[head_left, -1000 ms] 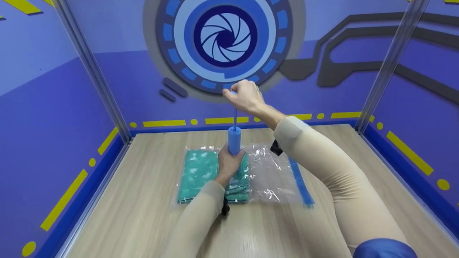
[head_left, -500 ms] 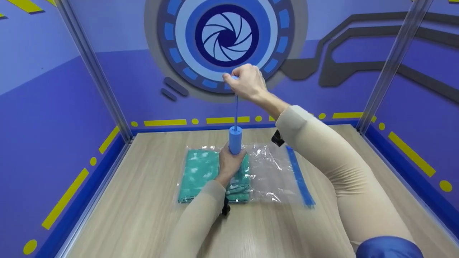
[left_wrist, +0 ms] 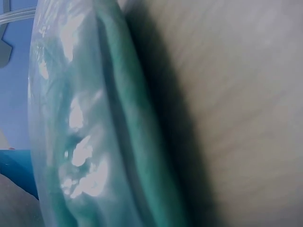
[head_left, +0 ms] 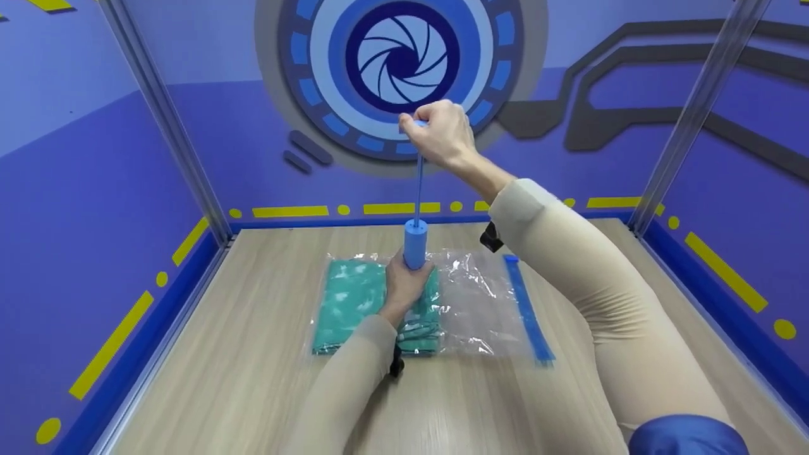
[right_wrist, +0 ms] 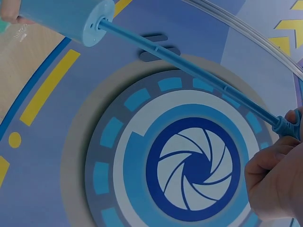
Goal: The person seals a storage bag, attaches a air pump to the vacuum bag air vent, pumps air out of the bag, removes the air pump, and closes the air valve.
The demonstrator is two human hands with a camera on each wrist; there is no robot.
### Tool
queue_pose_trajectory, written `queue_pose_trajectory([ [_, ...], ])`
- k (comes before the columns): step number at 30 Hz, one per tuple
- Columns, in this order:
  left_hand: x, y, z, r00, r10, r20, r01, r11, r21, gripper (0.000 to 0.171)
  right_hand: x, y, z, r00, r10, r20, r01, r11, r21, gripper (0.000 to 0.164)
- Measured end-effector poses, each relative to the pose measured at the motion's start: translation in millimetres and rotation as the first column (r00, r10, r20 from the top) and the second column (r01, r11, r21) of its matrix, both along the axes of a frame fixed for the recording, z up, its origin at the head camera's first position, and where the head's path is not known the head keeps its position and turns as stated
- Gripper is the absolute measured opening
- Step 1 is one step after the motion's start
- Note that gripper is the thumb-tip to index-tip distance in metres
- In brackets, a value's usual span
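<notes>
Blue plastic fills a person's right hand (head_left: 441, 131), its fingers and thumb curled round the handle (right_wrist: 284, 126) of a pump (head_left: 415, 245), the thin rod (right_wrist: 189, 64) drawn well out below. Under it, the left hand (head_left: 404, 287) grips the lower part of the barrel (right_wrist: 61, 21), which stands upright over the middle of a clear bag (head_left: 477, 309). From where I stand, the rod leans slightly to the person's right; a pull kept in line with the barrel would likely run smoother and spare the thin shaft. Steady downward pressure from the left hand seems wise, since a long upward stroke could lift the pump away; where its lower end meets the bag is hidden behind that hand. Folded green cloth (head_left: 351, 303) lies inside the bag's left half, beneath loose, glossy plastic. Along the right edge runs a blue strip (head_left: 531, 309), a brighter slider (head_left: 511, 259) at its far end; it merits a check, as any gap there would probably waste the effort. Pale wood covers the table (head_left: 253, 366) beneath, and beyond rises a blue wall (head_left: 208, 145) bearing a round emblem (head_left: 402, 60).
</notes>
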State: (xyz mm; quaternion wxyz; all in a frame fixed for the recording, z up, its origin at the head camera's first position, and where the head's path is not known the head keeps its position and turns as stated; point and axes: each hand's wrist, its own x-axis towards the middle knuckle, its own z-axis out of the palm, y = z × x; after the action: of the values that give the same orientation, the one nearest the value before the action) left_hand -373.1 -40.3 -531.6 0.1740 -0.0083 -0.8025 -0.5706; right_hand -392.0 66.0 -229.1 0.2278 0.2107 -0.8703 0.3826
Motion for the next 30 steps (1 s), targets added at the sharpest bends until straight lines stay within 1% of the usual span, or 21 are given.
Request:
queue_pose_trajectory([
  [6,-0.5,0,-0.4,1.0,-0.012,0.001,0.012,1.0,0.012,0.044,-1.6,0,-0.2,0.999,0.03,-0.018,-0.029,0.999,0.021,0.059],
  [10,-0.1,0,-1.1,1.0,-0.018,0.014,0.018,1.0,0.026,0.046,-2.4,-2,-2.2,0.999,0.022,0.025,-0.023,0.999,0.032,0.059],
  [15,-1.2,0,-3.4,1.0,-0.01,0.006,0.01,1.0,0.024,0.043,-2.2,-3,-7.2,0.996,0.015,0.09,-0.019,0.999,0.046,0.06],
  [21,-1.7,0,-3.1,1.0,-0.007,0.004,0.007,1.0,0.02,0.041,-3.3,-4,-10.9,0.993,0.015,0.116,-0.022,0.998,0.064,0.062],
  [24,-1.4,0,-2.7,1.0,-0.01,0.019,0.009,1.0,0.029,0.041,-3.9,-4,-14.6,0.992,0.023,0.126,-0.032,0.997,0.07,0.063],
  [27,-2.0,0,-2.4,1.0,-0.009,0.028,0.008,1.0,0.03,0.041,-4.2,-3,-19.5,0.988,0.047,0.148,-0.058,0.996,0.068,0.063],
  [30,-2.7,0,-1.8,1.0,-0.002,0.009,0.001,1.0,0.027,0.04,-4.9,-2,-24.7,0.982,0.075,0.174,-0.089,0.994,0.071,0.064],
])
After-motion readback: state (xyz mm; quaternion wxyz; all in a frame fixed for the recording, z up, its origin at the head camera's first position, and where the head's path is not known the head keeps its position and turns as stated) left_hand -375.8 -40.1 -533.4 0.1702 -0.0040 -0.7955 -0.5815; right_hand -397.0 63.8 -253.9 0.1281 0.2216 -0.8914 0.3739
